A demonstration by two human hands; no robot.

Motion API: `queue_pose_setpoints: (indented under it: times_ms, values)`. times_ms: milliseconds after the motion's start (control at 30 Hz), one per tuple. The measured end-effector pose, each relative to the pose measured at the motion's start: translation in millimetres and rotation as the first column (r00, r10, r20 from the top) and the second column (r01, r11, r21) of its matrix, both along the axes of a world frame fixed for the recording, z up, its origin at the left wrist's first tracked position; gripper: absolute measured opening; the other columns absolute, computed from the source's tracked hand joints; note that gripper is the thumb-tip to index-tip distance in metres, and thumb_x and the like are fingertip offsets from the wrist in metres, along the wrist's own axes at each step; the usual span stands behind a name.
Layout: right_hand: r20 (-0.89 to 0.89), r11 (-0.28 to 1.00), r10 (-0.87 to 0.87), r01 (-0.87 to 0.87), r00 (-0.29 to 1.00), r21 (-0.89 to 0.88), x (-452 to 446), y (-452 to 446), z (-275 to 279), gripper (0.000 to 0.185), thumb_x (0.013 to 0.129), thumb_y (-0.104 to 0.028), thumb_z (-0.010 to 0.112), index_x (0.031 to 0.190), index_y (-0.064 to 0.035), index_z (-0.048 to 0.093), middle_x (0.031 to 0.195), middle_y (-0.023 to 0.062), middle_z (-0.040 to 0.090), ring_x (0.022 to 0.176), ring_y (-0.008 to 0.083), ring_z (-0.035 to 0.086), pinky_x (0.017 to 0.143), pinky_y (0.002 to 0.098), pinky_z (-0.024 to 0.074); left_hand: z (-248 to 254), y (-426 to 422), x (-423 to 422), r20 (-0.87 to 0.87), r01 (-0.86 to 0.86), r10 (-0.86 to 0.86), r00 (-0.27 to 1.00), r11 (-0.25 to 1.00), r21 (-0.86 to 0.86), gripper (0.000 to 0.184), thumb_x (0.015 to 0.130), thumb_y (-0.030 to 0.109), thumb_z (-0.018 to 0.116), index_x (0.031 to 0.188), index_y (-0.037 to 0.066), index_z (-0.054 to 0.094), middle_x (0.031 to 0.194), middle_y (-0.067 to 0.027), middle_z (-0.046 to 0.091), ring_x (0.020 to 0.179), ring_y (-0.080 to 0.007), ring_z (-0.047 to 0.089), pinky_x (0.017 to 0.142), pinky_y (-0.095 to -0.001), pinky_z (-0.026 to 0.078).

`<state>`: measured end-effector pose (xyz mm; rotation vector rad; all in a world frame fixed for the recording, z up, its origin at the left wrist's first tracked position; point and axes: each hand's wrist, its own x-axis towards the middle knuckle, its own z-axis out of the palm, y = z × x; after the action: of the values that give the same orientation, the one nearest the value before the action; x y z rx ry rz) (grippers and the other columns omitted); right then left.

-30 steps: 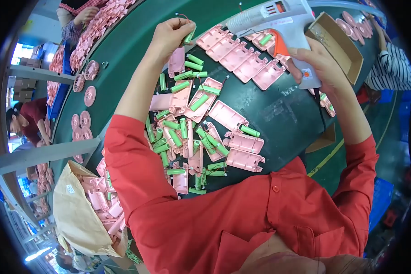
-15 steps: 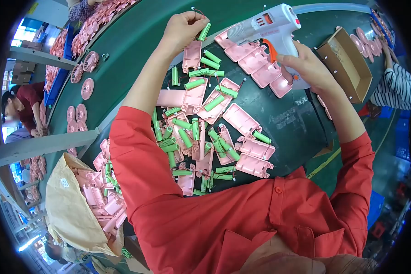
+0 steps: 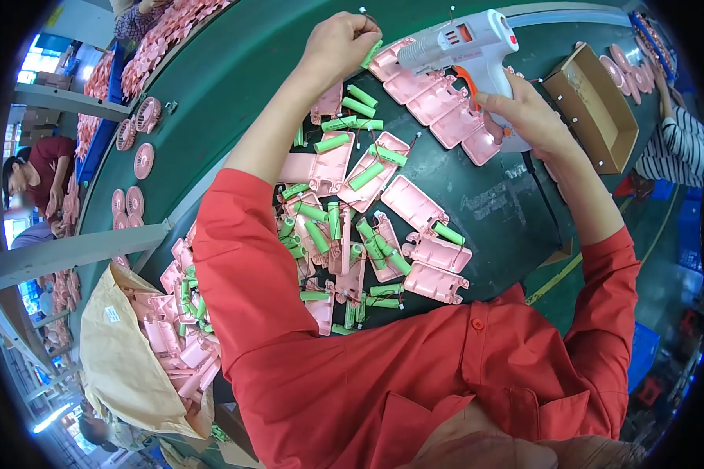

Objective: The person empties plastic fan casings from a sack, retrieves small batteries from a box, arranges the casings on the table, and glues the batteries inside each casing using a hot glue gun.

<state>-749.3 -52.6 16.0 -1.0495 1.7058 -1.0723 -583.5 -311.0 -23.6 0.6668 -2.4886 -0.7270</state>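
Note:
My left hand [image 3: 339, 47] is closed on a green battery cell [image 3: 371, 54] with a thin wire, held just beyond the far end of a row of pink plastic shells [image 3: 432, 100]. A white hot glue gun [image 3: 469, 48] with an orange trigger is gripped in my right hand [image 3: 533, 117]. Its nozzle points left, toward the battery, and my forearm comes in from the right. Several loose green batteries [image 3: 366, 176] and pink shells [image 3: 414, 205] lie scattered on the dark table between my arms.
An open cardboard box [image 3: 594, 109] stands at the right. At lower left, a paper-lined sack [image 3: 117, 352] holds pink parts. Pink fan covers [image 3: 144, 160] ride on the green conveyor [image 3: 203, 94]. A grey metal bar [image 3: 70, 254] crosses the left; co-workers are on both sides.
My left hand has moved right with the battery, closer to the glue gun and the row of shells. The glue gun has shifted very slightly. Fan covers on the conveyor have moved slightly.

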Motion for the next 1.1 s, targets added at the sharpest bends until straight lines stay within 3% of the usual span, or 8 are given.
queue_pose_setpoints:
  times_ms: [67, 100, 200, 467, 733, 800, 867, 1100]
  values:
    - [0.065, 1.000, -0.001, 0.002, 0.998, -0.019, -0.1, 3.0, -0.8, 0.035, 0.086, -0.023, 0.063, 0.109, 0.0021, 0.054, 0.077, 0.0060, 0.059, 0.055, 0.0115, 0.056, 0.052, 0.0283, 0.0413, 0.1, 5.1, -11.0, 0.011, 0.043, -0.041, 0.999, 0.985, -0.165, 0.024, 0.088, 0.026, 0.069, 0.099, 0.005, 0.075, 0.101, -0.0111, 0.069, 0.093, -0.0253, 0.067, 0.086, -0.0345, 0.051]
    - [0.067, 1.000, -0.003, 0.004, 0.998, -0.020, 0.3, 4.8, -0.2, 0.035, 0.086, -0.023, 0.063, 0.109, 0.0021, 0.054, 0.077, 0.0060, 0.059, 0.055, 0.0115, 0.056, 0.052, 0.0283, 0.0413, 0.5, 6.9, -15.3, 0.043, 0.068, -0.062, 0.997, 0.987, -0.145, 0.021, 0.087, 0.025, 0.068, 0.097, 0.008, 0.076, 0.107, -0.0124, 0.067, 0.103, -0.0289, 0.064, 0.092, -0.0380, 0.050]
    - [0.112, 1.000, -0.012, 0.014, 0.994, -0.018, 2.6, 10.1, 1.7, 0.035, 0.087, -0.023, 0.062, 0.111, 0.0012, 0.054, 0.077, 0.0056, 0.059, 0.055, 0.0115, 0.057, 0.051, 0.0277, 0.0419, -14.2, 6.0, -29.2, 0.075, 0.109, -0.090, 0.993, 0.944, -0.310, 0.019, 0.085, 0.024, 0.069, 0.095, 0.008, 0.076, 0.104, -0.0124, 0.067, 0.103, -0.0296, 0.063, 0.093, -0.0392, 0.049]
    - [0.128, 1.000, -0.006, 0.009, 0.992, -0.019, -3.2, 14.7, -1.7, 0.039, 0.089, -0.024, 0.062, 0.117, 0.0013, 0.053, 0.074, 0.0053, 0.058, 0.054, 0.0113, 0.056, 0.051, 0.0272, 0.0416, -33.9, 15.3, -36.8, 0.150, 0.092, -0.046, 0.988, 0.943, -0.319, 0.016, 0.085, 0.023, 0.068, 0.095, 0.015, 0.078, 0.115, -0.0054, 0.065, 0.111, -0.0286, 0.057, 0.097, -0.0396, 0.048]
    - [0.137, 0.998, -0.034, 0.040, 0.990, -0.040, -4.3, 14.6, -4.6, 0.036, 0.090, -0.024, 0.059, 0.116, 0.0008, 0.052, 0.068, 0.0050, 0.057, 0.054, 0.0113, 0.055, 0.052, 0.0278, 0.0419, -15.5, 10.6, -12.8, -0.010, -0.036, 0.035, 0.999, 0.949, -0.313, 0.021, 0.087, 0.025, 0.067, 0.097, 0.009, 0.076, 0.107, -0.0131, 0.068, 0.104, -0.0303, 0.062, 0.094, -0.0405, 0.048]
    - [0.140, 0.998, -0.024, 0.031, 0.990, -0.048, -5.2, 12.9, -6.6, 0.036, 0.091, -0.024, 0.058, 0.116, 0.0007, 0.052, 0.067, 0.0051, 0.057, 0.054, 0.0113, 0.055, 0.052, 0.0282, 0.0422, 3.2, 13.0, 6.9, 0.037, -0.022, 0.031, 0.999, 0.975, -0.221, 0.020, 0.087, 0.022, 0.066, 0.096, 0.007, 0.075, 0.102, -0.0140, 0.069, 0.097, -0.0299, 0.065, 0.090, -0.0403, 0.050]
    - [0.154, 0.996, -0.051, 0.062, 0.987, -0.068, -3.4, 10.8, -5.8, 0.036, 0.091, -0.024, 0.059, 0.116, 0.0005, 0.052, 0.066, 0.0052, 0.056, 0.054, 0.0114, 0.054, 0.052, 0.0284, 0.0419, 20.7, 24.5, 26.6, 0.330, 0.095, -0.080, 0.941, 0.995, -0.028, 0.018, 0.086, 0.019, 0.065, 0.095, 0.006, 0.074, 0.099, -0.0130, 0.069, 0.095, -0.0288, 0.066, 0.086, -0.0390, 0.052]
    - [0.158, 0.995, -0.048, 0.060, 0.986, -0.074, -2.3, 0.1, -8.9, 0.031, 0.092, -0.025, 0.060, 0.110, -0.0012, 0.053, 0.066, 0.0055, 0.057, 0.053, 0.0119, 0.054, 0.051, 0.0288, 0.0418, 10.2, 52.7, 52.1, 0.448, 0.315, -0.149, 0.882, 0.893, -0.321, 0.014, 0.084, 0.011, 0.066, 0.095, 0.009, 0.075, 0.095, -0.0092, 0.066, 0.098, -0.0285, 0.064, 0.083, -0.0408, 0.053]
